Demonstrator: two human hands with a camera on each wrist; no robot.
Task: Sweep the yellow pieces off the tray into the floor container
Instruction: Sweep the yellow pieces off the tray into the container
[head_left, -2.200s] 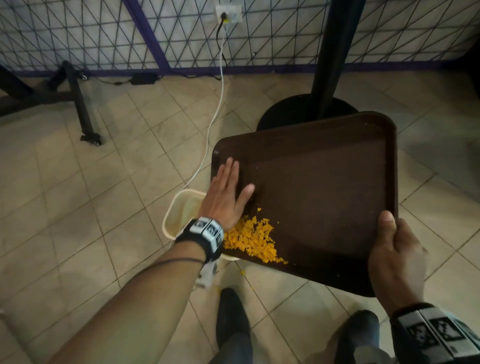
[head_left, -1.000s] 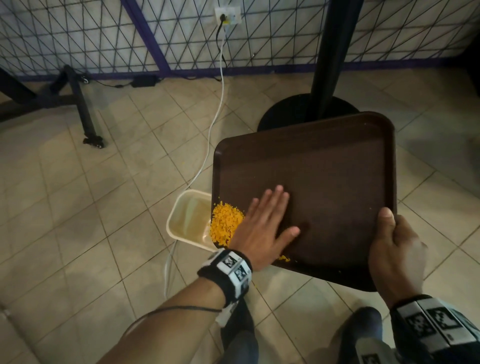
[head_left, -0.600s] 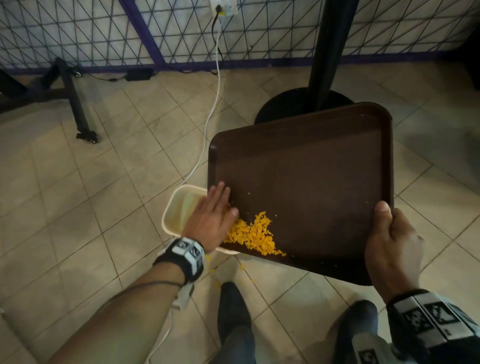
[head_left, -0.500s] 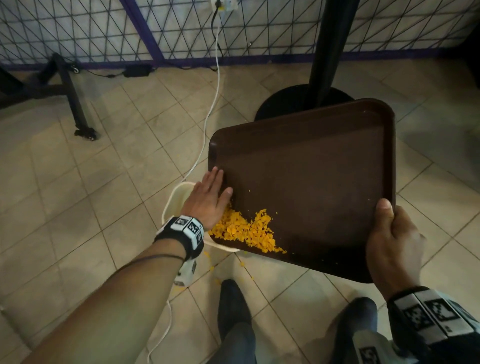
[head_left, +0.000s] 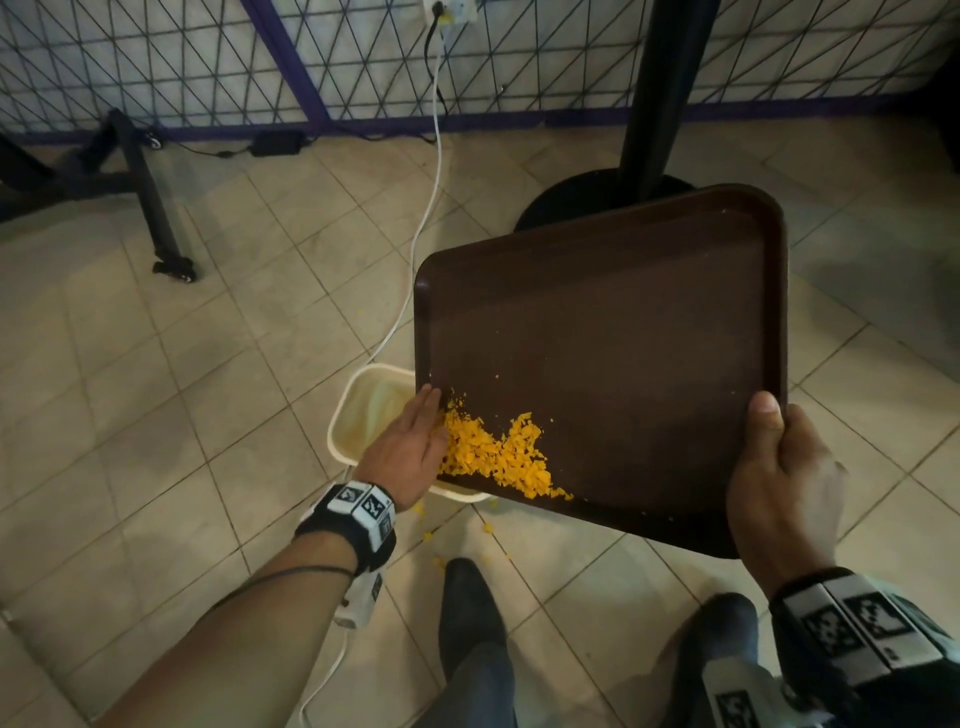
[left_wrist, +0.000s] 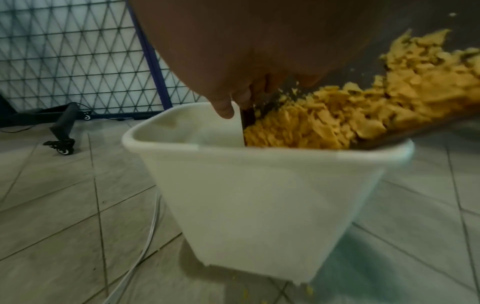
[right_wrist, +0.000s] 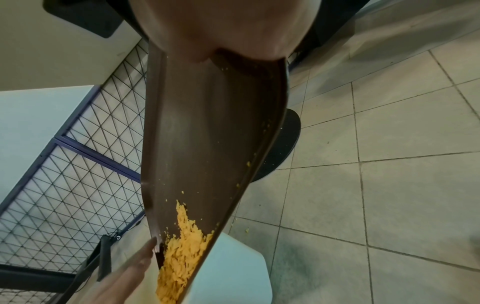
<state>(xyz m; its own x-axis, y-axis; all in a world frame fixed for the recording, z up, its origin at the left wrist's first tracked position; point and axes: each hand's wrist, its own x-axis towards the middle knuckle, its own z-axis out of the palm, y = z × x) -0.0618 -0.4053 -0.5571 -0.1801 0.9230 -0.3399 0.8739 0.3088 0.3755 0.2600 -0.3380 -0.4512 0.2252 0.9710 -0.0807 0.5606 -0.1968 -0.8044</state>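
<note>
we hold the brown tray (head_left: 613, 338) tilted over the cream floor container (head_left: 363, 410), its low near-left corner hanging above the container's open mouth. our right hand (head_left: 779, 483) grips the tray's near right edge, thumb on top and the other fingers curled underneath. our left hand (head_left: 410, 447) lies at the tray's left edge with its fingers straight and together, holding nothing, their side against the heap of yellow pieces (head_left: 493, 452). that heap sits bunched in the low corner of the tray, and in the left wrist view it crowds right up to the lip above the container. a few stray crumbs (head_left: 457, 535) already lie on the floor tiles near our shoe. we judge the sweep to be in its last stretch: the pile is gathered but not yet over the edge. next the flat hand should draw the heap across the lip, kept above the container's mouth so no more scatters.
</note>
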